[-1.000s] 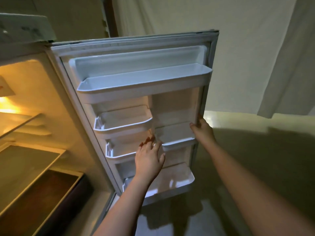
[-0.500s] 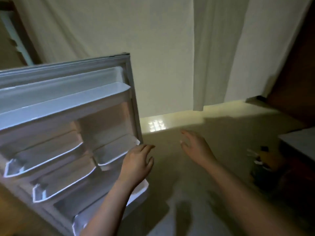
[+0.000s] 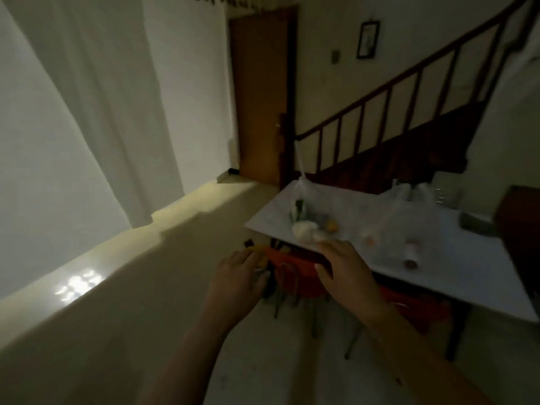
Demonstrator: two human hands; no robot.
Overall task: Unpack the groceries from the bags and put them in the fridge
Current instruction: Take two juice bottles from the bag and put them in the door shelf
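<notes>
**Grocery unpacking: stock still on the counter, nothing in hand**

1. White counter [image 3: 455, 276]: being viewed from its near corner in dim, blurred light; all visible groceries are being carried on it.
2. Clear plastic bags [image 3: 409, 217]: being left slumped across the counter's middle, with small jars or bottles showing faintly through; contents cannot be told exactly.
3. Tied bag of produce [image 3: 304, 217]: being kept near the counter's front edge, with pale, green and orange items inside.
4. Right hand [image 3: 342, 267]: being held loose and empty, fingers spread, just before the counter's edge.
5. Left hand [image 3: 239, 276]: being held loose and empty, lower, over red chairs [image 3: 295, 270] beneath.

Progress, as judged: the fridge is not being shown; unpacking appears hardly begun, and every bag is remaining to be emptied.
</notes>
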